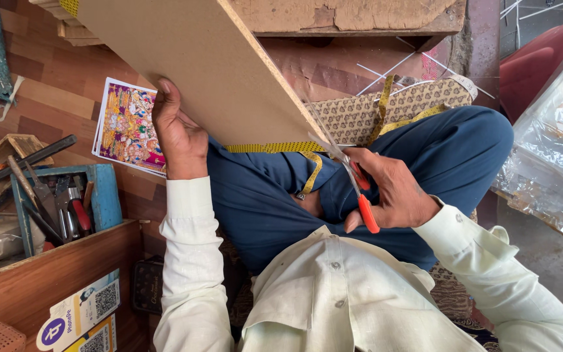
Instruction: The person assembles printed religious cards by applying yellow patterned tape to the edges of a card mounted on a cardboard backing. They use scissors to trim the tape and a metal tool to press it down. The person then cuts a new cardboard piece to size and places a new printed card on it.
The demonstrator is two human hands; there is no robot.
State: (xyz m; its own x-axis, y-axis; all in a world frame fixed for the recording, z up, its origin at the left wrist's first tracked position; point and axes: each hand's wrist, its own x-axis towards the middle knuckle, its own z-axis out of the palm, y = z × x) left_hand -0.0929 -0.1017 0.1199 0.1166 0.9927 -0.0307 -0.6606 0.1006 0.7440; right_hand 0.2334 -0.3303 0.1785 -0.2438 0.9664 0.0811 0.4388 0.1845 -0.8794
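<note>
Seated view from above: your left hand [178, 133] grips the lower edge of a large brown board [203, 65], fingers under it and thumb pressed on its face, while the board slants up and away over your blue-trousered lap [262, 195]. Your right hand [395, 192] is clenched around orange-handled scissors [353, 179], whose blades point up toward the board's near corner and meet it where a yellow patterned tape [275, 148] runs along the bottom edge. A loose tail of that tape hangs down just beside the blades.

Likely faults from this position: the board is held by one hand only, near one end, so it could tip or swing toward the scissors if your grip relaxes. The blades sit close to the dangling tape and to your trouser cloth, so a careless closing stroke could nick either. The cut could also wander off the tape's line, since the board's edge hides part of the blades.

Relative position: the board lies above and between both hands, touching the left, and met at its corner by the scissor tips. To the left, on the wooden floor [53, 98], lie a coloured print [128, 127] and a blue tool tray [102, 195], well apart from the cut.
</note>
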